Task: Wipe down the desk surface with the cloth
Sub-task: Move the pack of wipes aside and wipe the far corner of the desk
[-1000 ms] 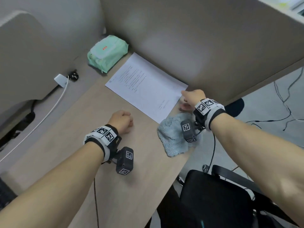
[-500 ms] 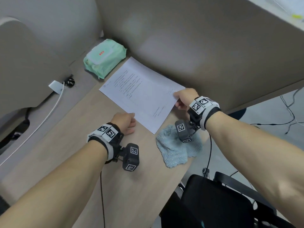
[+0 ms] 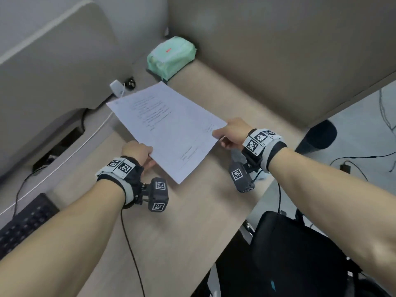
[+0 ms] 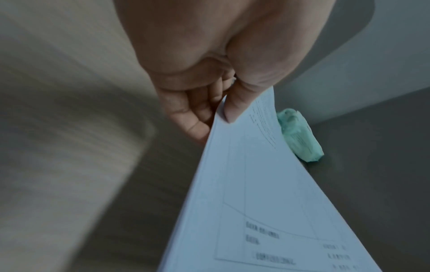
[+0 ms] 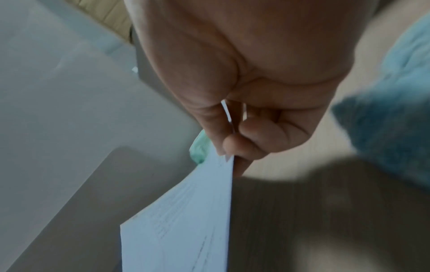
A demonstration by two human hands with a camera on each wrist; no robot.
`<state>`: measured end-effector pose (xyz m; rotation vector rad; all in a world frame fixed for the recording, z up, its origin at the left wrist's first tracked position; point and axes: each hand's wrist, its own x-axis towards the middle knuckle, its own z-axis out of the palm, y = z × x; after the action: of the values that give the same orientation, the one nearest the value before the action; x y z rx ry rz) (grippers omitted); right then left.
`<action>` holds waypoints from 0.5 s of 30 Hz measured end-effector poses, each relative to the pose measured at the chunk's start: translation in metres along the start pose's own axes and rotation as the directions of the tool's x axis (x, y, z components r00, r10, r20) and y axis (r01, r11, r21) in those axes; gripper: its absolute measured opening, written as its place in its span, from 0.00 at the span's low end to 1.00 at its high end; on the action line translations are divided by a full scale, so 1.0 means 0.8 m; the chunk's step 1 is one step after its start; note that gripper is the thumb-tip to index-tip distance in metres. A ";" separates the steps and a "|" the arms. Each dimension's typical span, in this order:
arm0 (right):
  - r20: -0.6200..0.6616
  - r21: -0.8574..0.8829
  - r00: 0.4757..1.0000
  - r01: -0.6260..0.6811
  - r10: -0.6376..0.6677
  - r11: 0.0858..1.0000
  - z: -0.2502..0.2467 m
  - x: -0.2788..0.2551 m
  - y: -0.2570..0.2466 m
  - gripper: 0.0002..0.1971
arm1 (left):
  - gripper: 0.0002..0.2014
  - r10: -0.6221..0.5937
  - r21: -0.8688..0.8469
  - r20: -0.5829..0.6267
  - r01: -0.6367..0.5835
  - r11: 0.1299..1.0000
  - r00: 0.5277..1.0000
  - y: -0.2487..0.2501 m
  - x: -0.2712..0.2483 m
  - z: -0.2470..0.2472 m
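A white printed paper sheet (image 3: 169, 129) is held tilted above the light wood desk (image 3: 192, 221). My left hand (image 3: 147, 154) pinches its near left edge, thumb on top (image 4: 229, 112). My right hand (image 3: 217, 133) pinches its right corner between thumb and forefinger (image 5: 229, 152). The fluffy blue cloth (image 5: 395, 128) lies on the desk at its right edge, just below my right wrist. In the head view my right wrist and its camera hide most of the cloth.
A green wet-wipe pack (image 3: 171, 55) sits in the far corner against the beige partition (image 3: 278, 50). A white charger (image 3: 116, 88) and its cable lie at the left, a black keyboard (image 3: 23, 228) at the near left. A black chair (image 3: 300, 254) stands below the desk's right edge.
The sheet lay flat on the desk; now both hands have lifted it. My left hand went from a resting fist to pinching the sheet's edge.
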<state>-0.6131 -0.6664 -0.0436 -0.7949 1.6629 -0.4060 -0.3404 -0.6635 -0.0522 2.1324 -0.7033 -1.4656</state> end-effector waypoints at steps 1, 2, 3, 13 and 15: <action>0.025 -0.042 0.999 0.024 -0.023 0.999 0.025 -0.007 0.000 0.08 | 0.12 -0.004 0.040 -0.008 0.005 0.999 1.000 -0.005 -0.007 -0.020; 0.058 -0.097 0.998 0.042 -0.036 0.994 0.051 -0.015 0.000 0.06 | 0.12 -0.003 0.062 -0.037 0.005 0.998 0.999 -0.020 -0.006 -0.044; 0.092 -0.157 0.995 0.062 -0.048 0.986 0.074 -0.020 0.000 0.06 | 0.12 -0.004 0.082 -0.049 0.008 0.997 0.999 -0.034 -0.006 -0.068; 0.274 -0.425 0.957 0.208 -0.094 0.881 0.244 -0.050 0.031 0.08 | 0.04 0.038 0.465 -0.147 0.035 0.885 0.988 -0.160 -0.008 -0.210; 0.271 -0.476 0.956 0.235 -0.113 0.847 0.252 -0.052 0.033 0.08 | 0.06 0.032 0.483 -0.165 0.052 0.874 0.986 -0.170 -0.002 -0.220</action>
<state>-0.4248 -0.5882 -0.0810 -1.3411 1.4889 0.0148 -0.1547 -0.5440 -0.0784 2.5972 -1.0900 -1.1773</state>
